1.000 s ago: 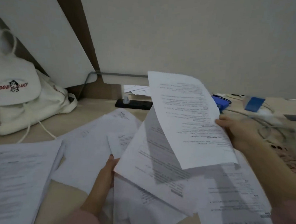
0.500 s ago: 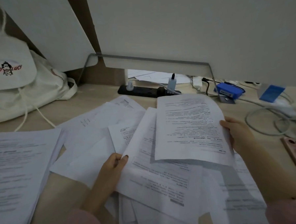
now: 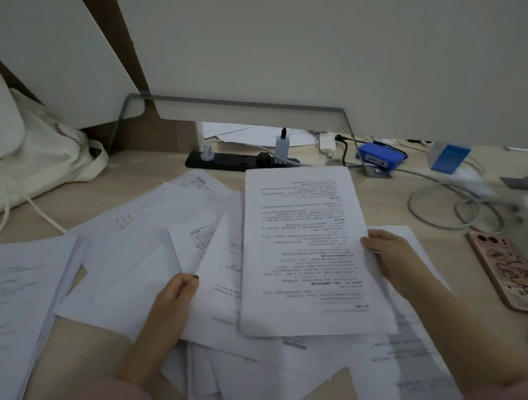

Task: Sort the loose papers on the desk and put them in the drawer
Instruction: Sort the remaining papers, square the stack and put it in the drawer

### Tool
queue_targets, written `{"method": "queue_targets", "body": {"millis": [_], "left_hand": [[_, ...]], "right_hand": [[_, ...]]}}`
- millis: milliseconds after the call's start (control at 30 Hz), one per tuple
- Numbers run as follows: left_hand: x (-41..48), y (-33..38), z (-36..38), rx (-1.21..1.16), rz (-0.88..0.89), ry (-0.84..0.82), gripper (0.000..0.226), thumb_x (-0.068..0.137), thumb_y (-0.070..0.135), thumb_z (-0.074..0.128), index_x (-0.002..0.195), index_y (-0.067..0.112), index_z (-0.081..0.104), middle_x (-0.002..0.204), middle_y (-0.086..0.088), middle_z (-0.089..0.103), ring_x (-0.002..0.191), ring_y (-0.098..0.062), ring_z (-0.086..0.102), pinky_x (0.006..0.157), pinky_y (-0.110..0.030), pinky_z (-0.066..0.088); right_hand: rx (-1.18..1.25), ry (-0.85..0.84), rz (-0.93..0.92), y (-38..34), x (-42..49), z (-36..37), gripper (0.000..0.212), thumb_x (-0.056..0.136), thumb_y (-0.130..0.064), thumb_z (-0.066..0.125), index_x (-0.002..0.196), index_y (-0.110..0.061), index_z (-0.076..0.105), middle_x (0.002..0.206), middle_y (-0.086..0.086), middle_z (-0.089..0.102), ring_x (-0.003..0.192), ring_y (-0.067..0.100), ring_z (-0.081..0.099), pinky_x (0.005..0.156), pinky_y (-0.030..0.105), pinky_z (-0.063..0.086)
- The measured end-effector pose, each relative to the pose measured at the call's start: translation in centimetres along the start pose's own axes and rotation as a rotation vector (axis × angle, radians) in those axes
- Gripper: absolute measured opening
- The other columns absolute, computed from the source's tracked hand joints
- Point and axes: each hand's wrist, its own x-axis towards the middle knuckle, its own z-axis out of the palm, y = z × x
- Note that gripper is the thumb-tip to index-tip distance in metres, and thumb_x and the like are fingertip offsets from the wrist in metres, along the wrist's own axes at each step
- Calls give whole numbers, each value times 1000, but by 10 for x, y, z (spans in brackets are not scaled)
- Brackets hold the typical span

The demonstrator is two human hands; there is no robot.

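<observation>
Loose printed papers (image 3: 143, 255) lie fanned across the wooden desk (image 3: 81, 356) in front of me. My right hand (image 3: 391, 254) pinches the right edge of a printed sheet (image 3: 302, 253), which lies nearly flat on top of the heap. My left hand (image 3: 173, 299) grips the left edge of a sheet (image 3: 218, 281) just beneath it. A thick stack of papers (image 3: 20, 304) sits at the desk's left edge. No drawer is in view.
A white cloth bag (image 3: 30, 151) leans at the back left. A black power strip (image 3: 242, 161), a blue box (image 3: 379, 155) and coiled cables (image 3: 449, 202) lie behind the papers. A phone in a pink case (image 3: 508, 272) rests at the right.
My right hand has lowered the printed sheet from a raised, upright tilt until it lies almost flat on the heap. My left hand has stayed on the sheet below.
</observation>
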Motion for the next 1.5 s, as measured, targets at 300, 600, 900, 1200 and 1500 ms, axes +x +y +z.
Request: {"method": "queue_targets", "body": {"millis": [300,600,900,1200,1500], "left_hand": [[-1,1,-4,-19,-3,-155,11,91,17,54,86,16,65,75,6,71,70,-11,65,59,-14,48],[-3,2,-8,1,39,-238,12,91,21,54,91,23,66,80,17,73,70,2,66,57,-8,47],[-2,1,-11,-118,-33,-148,15,87,27,59,95,19,69,93,3,71,87,-13,67,71,-20,51],[1,3,-9,-258,-163,-123,23,87,36,55,81,23,72,89,17,67,83,-3,62,76,-22,50],[0,9,-4,-246,-193,-69,39,89,35,54,116,8,64,114,-8,67,105,-22,62,97,-33,47]], "right_hand": [[-795,-20,-154,1,-35,31,16,92,-26,53,95,-11,58,80,2,69,69,19,66,69,35,57],[-1220,-449,-962,-48,-28,116,65,90,-21,57,143,-39,25,157,-1,14,143,20,15,114,36,20],[-1420,-571,-967,-70,-8,146,16,89,-23,57,103,-16,57,111,2,63,111,20,52,113,36,17],[-667,-220,-722,-127,-10,77,5,91,-24,53,96,-23,50,89,-5,65,74,17,64,66,33,53],[-294,-235,-356,-49,-19,80,32,94,-17,49,121,-34,52,96,12,71,81,23,70,67,33,58]]}}
